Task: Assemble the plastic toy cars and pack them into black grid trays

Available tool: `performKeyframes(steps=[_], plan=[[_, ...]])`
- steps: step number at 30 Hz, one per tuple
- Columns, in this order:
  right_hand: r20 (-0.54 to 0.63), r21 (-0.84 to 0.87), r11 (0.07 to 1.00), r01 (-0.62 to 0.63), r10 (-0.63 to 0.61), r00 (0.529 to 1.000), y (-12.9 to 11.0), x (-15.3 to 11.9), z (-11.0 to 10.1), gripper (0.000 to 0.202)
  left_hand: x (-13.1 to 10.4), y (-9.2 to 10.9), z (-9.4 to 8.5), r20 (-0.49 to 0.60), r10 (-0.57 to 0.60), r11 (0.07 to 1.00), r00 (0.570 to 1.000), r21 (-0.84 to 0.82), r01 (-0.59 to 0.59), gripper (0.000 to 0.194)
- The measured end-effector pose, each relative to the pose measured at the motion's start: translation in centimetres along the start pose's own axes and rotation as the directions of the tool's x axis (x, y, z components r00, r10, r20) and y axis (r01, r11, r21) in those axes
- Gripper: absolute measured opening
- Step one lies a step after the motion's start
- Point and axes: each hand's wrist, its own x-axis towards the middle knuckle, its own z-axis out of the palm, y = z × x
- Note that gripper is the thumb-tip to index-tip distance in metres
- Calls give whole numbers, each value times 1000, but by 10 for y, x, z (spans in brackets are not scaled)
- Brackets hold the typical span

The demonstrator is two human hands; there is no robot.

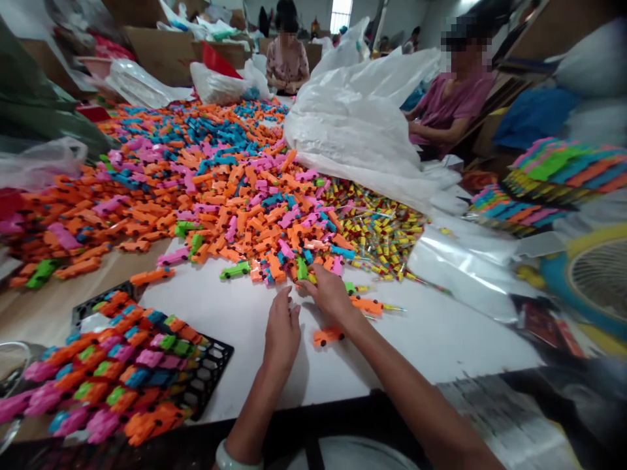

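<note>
My right hand reaches to the front edge of a heap of small plastic toy cars. Its fingers are closed on a green toy car, and a bit of yellow shows by the fingertips. Close beside it, my left hand is raised over the white tabletop, thumb and fingers slightly apart, with nothing I can make out in them. Right of my hands lies an orange toy car with a yellow-and-clear stick at its end. Another orange toy car rests below my right wrist.
A black crate at left front holds rows of toy cars. Yellow-capped sticks are heaped under a big plastic bag. Stacked cars and a fan stand right. Two people sit across the table.
</note>
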Motion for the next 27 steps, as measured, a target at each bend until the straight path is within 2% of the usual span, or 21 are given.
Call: performKeyframes(steps=[3,6,8,10,12,14,16,17,19,20,22,24,27], plan=[[33,28,999,-28,27,999,-3,12,6,22,7,-4,4,71,44,999,996,15,-45,51],[-14,139,990,-11,13,1000,4,5,0,19,8,-6,4,121,65,998,990,14,-67,51],[-7,314,949,-16,19,1000,11,-6,-10,20,4,-2,1,96,57,998,994,7,-58,50],[94,486,874,-31,-17,995,17,-19,-23,19,-1,7,-6,3,77,996,997,44,-78,56],[236,563,826,-11,-148,960,18,-29,-34,15,-6,20,-17,-55,173,973,983,162,-162,62],[360,601,799,23,-297,884,17,-38,-40,11,-12,31,-30,24,290,920,957,269,-286,49],[443,634,773,-2,-361,821,15,-45,-40,11,-18,38,-41,125,300,911,946,257,-323,28],[456,646,762,-36,-348,819,15,-49,-38,15,-20,39,-45,148,249,937,957,213,-277,21],[410,649,759,-64,-277,869,15,-56,-33,29,-26,39,-50,158,70,992,985,98,-86,16],[374,643,764,-57,-248,894,17,-60,-31,33,-29,39,-52,163,-21,999,986,42,14,17],[320,633,774,-16,-243,916,19,-68,-29,26,-34,39,-55,189,-139,988,972,-34,148,20],[290,642,766,36,-286,914,22,-73,-27,12,-39,40,-57,220,-162,982,962,-61,179,25],[174,606,778,167,-335,926,21,-77,-26,10,-43,41,-57,249,-120,990,961,-48,136,27]])
